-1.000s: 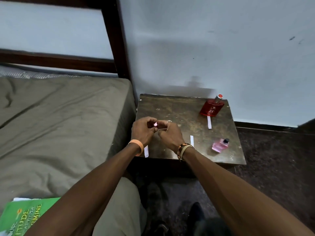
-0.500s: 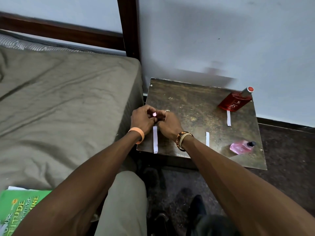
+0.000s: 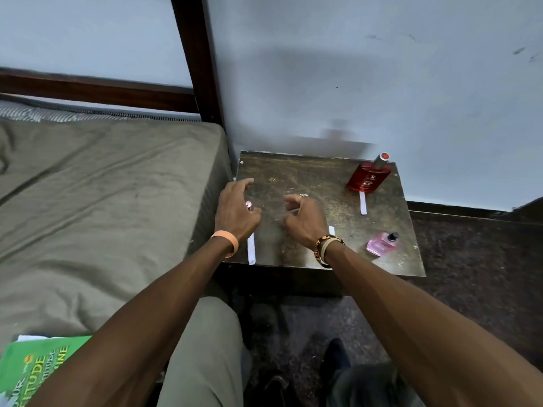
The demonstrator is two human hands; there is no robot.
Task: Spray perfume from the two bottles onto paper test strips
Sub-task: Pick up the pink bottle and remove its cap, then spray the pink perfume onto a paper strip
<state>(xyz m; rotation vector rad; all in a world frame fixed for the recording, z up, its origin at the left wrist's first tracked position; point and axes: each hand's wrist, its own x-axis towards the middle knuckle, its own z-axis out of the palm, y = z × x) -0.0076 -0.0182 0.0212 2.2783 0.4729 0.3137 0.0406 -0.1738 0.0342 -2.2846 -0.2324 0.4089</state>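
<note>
Your room's pretty dim, flat bluish light. Your right hand (image 3: 305,218) is motion-blurred, left hand (image 3: 235,212) a bit sharper. Soft smeary shadow on the wall (image 3: 352,92) just past them. Floor (image 3: 296,321) below your wrists goes murky; bedpost (image 3: 196,69) bows.

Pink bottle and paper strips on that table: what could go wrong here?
The pink bottle sits near the table's front right corner; the right hand might knock it off.
The strip by the left hand's wrist reaches the front edge and could slide off.
The small pink thing the left hand holds could drop.
</note>
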